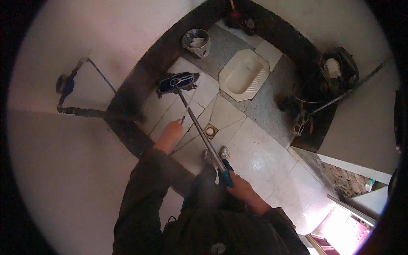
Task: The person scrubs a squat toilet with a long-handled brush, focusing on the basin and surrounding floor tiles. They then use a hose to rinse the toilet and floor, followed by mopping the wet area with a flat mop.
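Observation:
My right hand (241, 188) grips the teal end of a flat mop's metal handle (200, 130). The handle slants up and left from it to the blue mop head (177, 83), whose dark fringe rests on the pale floor tiles near the wall. My left hand (173, 130) is closed around a slim thing with a dark end (183, 120); a thin pale strip extends from it towards the mop head. What that slim thing is, I cannot tell. Between the mop and my shoes lies a square floor drain (210, 130).
A squat toilet (244, 75) is set in the floor ahead. A bucket (196, 42) with pale contents stands by the far wall. On the right are a dark container (338, 68) and a slanting pole (347, 91). A pipe with a blue fitting (67, 85) runs along the left wall.

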The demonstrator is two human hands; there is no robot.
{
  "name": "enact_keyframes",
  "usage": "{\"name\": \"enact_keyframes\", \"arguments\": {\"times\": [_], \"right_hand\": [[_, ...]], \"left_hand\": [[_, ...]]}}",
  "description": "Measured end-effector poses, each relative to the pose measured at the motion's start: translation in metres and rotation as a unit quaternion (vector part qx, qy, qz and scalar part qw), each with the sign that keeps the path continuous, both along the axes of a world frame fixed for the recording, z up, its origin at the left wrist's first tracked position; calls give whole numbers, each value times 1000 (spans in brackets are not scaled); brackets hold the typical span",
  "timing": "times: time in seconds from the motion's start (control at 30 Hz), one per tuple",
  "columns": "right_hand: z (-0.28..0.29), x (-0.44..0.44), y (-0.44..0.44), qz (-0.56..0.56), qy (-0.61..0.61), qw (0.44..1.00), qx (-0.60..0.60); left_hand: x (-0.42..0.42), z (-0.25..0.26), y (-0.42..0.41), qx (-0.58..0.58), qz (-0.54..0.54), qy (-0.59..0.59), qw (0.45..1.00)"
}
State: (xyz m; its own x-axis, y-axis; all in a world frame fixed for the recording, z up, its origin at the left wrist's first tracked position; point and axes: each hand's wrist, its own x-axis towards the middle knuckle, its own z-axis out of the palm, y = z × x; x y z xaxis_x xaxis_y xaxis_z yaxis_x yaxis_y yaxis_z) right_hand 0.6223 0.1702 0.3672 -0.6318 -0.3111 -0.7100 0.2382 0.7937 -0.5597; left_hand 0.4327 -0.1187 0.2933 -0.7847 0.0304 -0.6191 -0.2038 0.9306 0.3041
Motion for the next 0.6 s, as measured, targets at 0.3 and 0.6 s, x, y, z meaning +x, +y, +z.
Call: {"name": "enact_keyframes", "arguments": {"times": [0.3,0.6], "right_hand": [[3,0,5,-16,41,999,5],[8,-3,-2,-7,-4,1000,10]], "left_hand": [[-10,-21,4,-67,-39,19,997],[-11,-13,-1,-44,17,16,999]]}}
